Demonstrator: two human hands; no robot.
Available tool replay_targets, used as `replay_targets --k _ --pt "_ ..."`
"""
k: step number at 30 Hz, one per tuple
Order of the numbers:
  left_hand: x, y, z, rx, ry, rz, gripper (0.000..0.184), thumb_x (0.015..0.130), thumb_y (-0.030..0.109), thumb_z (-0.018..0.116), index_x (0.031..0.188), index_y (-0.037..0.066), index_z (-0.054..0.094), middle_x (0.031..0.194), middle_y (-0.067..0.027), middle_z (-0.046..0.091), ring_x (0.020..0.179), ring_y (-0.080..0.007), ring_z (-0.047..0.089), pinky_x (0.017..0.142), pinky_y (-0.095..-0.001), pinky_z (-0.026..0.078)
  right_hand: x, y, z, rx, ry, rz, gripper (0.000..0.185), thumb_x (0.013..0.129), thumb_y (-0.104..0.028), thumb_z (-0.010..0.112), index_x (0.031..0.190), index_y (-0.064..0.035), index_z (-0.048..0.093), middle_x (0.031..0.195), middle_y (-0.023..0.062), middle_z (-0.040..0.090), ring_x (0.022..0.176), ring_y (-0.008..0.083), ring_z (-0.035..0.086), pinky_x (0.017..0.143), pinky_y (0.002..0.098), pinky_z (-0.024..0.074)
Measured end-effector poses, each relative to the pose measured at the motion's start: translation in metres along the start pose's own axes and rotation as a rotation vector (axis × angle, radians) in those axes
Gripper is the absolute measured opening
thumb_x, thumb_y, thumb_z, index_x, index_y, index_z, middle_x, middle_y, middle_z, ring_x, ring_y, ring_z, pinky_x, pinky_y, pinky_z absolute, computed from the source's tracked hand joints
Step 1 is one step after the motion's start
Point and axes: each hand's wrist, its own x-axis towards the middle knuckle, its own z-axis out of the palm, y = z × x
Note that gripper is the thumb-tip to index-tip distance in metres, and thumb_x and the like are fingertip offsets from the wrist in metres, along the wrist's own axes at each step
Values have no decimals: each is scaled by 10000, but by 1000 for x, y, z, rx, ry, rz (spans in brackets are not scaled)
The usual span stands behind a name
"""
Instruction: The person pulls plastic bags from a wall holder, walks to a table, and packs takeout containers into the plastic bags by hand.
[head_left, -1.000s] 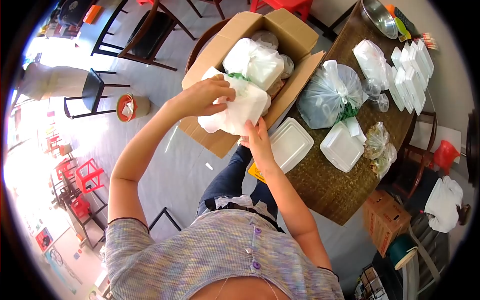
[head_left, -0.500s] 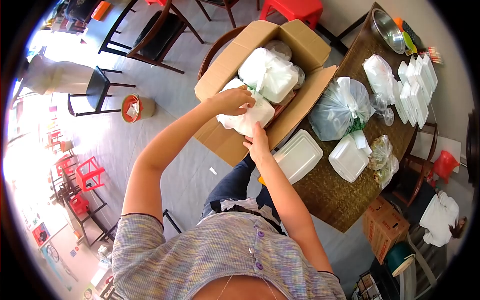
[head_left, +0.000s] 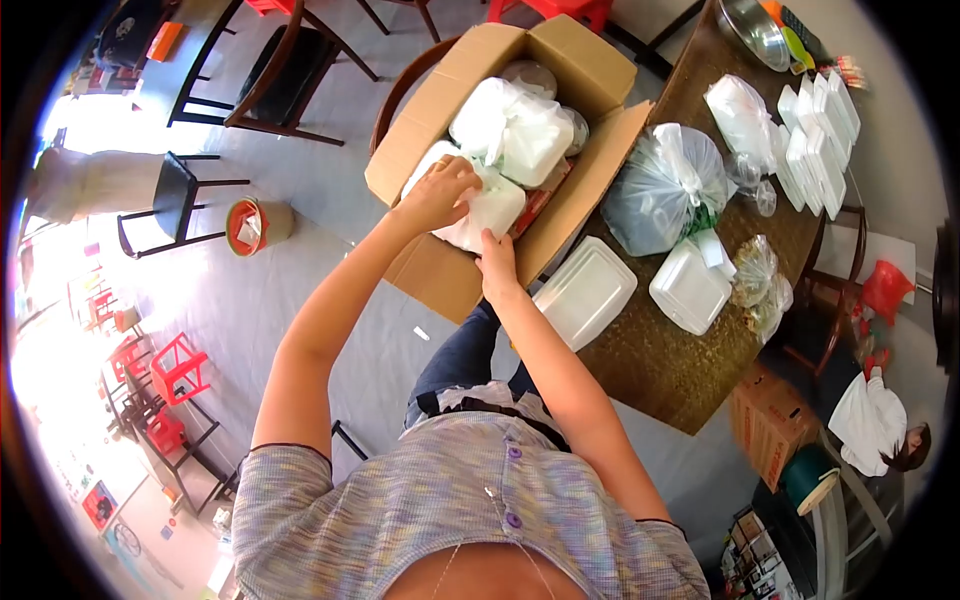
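Note:
A takeaway box in a white plastic bag [head_left: 495,212] sits in the near end of an open cardboard carton [head_left: 425,280]. My left hand [head_left: 438,192] lies over its top left side with fingers curled onto the plastic. Against its near right corner, my right hand [head_left: 497,265] presses with thumb and fingers. The two hands hold the bag between them. Farther inside the carton is another white bagged box [head_left: 530,140], beside round clear containers [head_left: 530,78]. Something red shows low along the carton's right wall; I cannot make it out.
Right of the carton, a wooden table [head_left: 660,375] carries closed foam boxes [head_left: 590,290], a large tied bag [head_left: 665,190], stacked white boxes [head_left: 820,145] and a metal bowl [head_left: 752,35]. A bin [head_left: 258,226] and chairs stand left. A person in white [head_left: 868,425] is far right.
The bagged box sits lower in the carton. My left hand has gone from pinching near the bag's knot to lying over its left side. The view has shifted slightly.

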Motion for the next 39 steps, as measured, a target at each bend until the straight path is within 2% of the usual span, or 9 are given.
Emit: replay_targets --k 3,7,13,17,20,26,30,34,39 --pt "-18 15 13 144 52 -165 734 668 379 635 1309 163 351 1377 -170 223 1291 -368 174 1006 -585 165 -15 -15 -1 44 -24 2 468 858 -231 465 1198 68 346 1196 182 432 1087 255 428 897 337 361" --pt "-24 21 49 207 157 -236 866 680 569 606 1368 163 272 1428 -190 113 1319 -377 80 998 -608 112 -13 -11 -3 96 -10 22 497 856 -241 471 1218 67 327 1209 196 421 1090 264 433 908 347 358" --pt "-25 14 65 186 242 -242 844 682 574 600 1353 163 295 1431 -172 117 1327 -355 63 1008 -598 52 -77 -23 -10 -113 -105 -181 525 832 -210 529 1284 -26 337 1177 160 479 1068 218 468 862 306 377" --pt "-28 11 73 187 273 -230 836 677 564 613 1345 169 303 1436 -154 117 1331 -343 61 1010 -594 52 -136 -79 -61 -101 -498 -120 411 876 -171 478 1244 -18 375 1147 139 510 967 185 549 827 289 428" --pt "-26 13 65 213 265 -215 819 699 536 613 1349 158 287 1427 -184 122 1325 -350 86 1004 -592 90 -147 -101 -129 -118 -534 -143 261 891 -195 477 1090 -35 532 953 100 600 796 153 579 740 266 459" --pt "-23 86 36 -110 783 -172 507 772 185 635 1201 26 418 1233 -200 409 1122 -368 402 933 -450 318 -143 -118 -316 -387 202 -441 202 871 -178 515 1011 -41 562 885 87 632 716 133 586 660 258 459" --pt "-24 186 47 -295 854 -137 243 764 24 592 999 21 529 921 -128 555 842 -246 546 760 -326 431 -117 -121 -416 -358 487 -426 254 842 -257 574 1006 -62 560 881 33 601 736 91 546 625 226 440" --pt "-50 259 112 -519 685 -265 115 785 13 574 897 20 548 799 -103 563 718 -192 562 662 -287 451 -73 -124 -455 -157 289 -324 275 821 -300 608 981 -85 547 813 4 561 683 89 530 556 238 445" --pt "-94 277 202 -629 972 -815 235 825 169 591 949 -9 502 837 -116 550 747 -195 538 679 -310 450 -27 -125 -469 -157 -2 -274 248 792 -337 631 884 -141 511 770 -8 528 676 124 516 540 280 423"
